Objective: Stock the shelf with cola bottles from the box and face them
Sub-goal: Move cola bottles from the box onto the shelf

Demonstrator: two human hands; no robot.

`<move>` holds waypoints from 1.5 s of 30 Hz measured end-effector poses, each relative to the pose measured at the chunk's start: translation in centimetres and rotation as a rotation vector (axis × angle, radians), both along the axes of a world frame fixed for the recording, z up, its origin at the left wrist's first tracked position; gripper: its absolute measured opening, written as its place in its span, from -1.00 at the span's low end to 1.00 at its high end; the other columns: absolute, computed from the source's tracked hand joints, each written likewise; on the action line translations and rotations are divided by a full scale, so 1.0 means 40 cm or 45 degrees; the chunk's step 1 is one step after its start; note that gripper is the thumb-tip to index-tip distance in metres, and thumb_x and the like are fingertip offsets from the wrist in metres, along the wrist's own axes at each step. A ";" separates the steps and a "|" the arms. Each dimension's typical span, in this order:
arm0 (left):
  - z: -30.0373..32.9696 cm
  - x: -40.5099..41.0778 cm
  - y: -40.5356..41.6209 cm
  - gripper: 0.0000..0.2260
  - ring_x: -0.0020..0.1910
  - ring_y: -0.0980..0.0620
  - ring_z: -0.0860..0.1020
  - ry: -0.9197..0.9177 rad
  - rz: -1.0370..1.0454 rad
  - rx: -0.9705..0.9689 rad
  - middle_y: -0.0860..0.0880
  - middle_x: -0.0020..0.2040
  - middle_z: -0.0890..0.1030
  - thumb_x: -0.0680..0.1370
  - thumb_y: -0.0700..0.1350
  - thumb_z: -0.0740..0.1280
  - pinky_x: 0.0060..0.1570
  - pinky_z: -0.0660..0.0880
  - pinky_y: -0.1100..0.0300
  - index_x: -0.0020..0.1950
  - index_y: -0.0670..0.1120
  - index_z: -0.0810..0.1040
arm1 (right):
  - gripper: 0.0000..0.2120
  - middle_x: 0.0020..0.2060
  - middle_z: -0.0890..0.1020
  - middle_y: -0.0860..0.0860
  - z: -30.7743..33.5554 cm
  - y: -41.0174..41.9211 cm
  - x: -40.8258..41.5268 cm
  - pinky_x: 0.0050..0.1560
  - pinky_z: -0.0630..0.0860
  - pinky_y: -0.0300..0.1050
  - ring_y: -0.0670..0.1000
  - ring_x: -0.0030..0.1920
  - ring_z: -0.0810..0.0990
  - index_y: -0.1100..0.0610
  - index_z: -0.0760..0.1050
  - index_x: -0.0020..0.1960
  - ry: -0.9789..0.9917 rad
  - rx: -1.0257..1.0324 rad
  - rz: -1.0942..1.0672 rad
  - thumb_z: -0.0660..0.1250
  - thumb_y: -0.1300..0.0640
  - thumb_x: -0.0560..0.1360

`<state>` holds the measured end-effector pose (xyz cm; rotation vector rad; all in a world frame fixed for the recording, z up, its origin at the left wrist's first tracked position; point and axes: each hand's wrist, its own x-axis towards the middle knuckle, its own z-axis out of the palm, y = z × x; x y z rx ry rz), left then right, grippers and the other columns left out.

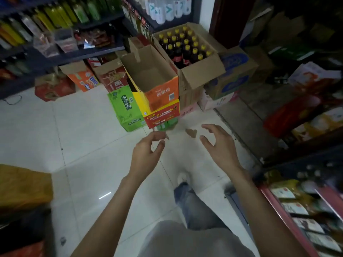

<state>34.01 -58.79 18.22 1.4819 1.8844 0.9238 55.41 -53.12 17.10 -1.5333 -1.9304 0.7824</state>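
Both hands, left hand [146, 151] and right hand [219, 145], reach forward with fingers released, holding nothing. The cola bottles [185, 46] stand in the open box [202, 75] at one o'clock; best to grip them by the necks.

the person is wearing loose, faded blue-grey jeans [193, 204] that are bunching at the ankle over a white shoe [182, 178]. a pale grey garment [178, 238] is covering the body at the bottom of the view. both forearms are showing bare, with no sleeves reaching the left hand [146, 153] or the right hand [220, 145].
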 end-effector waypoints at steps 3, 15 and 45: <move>-0.027 -0.075 0.160 -0.75 0.03 0.08 0.58 0.132 0.004 0.053 0.15 0.03 0.64 0.50 -0.02 0.22 0.02 0.49 0.15 0.06 -0.04 0.61 | -0.71 0.18 0.57 0.04 -0.038 0.168 -0.068 -0.10 0.25 -0.39 -0.09 0.03 0.48 0.14 0.50 0.25 -0.039 -0.034 0.009 0.35 0.18 0.54; -0.092 -0.331 0.908 -0.84 -0.02 0.04 0.62 0.042 -0.057 -0.212 0.04 -0.07 0.66 0.53 -0.11 0.31 -0.08 0.47 0.22 0.09 -0.05 0.59 | -0.77 0.00 0.66 0.05 -0.062 0.828 -0.292 -0.12 0.42 -0.17 0.03 -0.01 0.61 0.16 0.55 0.16 -0.022 -0.034 -0.254 0.36 0.16 0.52; -0.644 -0.110 1.918 -0.59 0.15 -0.07 0.27 0.897 -0.938 0.361 -0.06 0.17 0.49 0.40 0.11 0.46 0.07 0.25 0.01 0.17 -0.06 0.58 | -0.61 0.38 0.29 0.04 -0.549 1.552 -0.319 0.22 0.16 0.15 0.25 0.30 0.22 0.00 0.61 0.12 -0.750 -0.407 -1.071 0.47 -0.15 0.36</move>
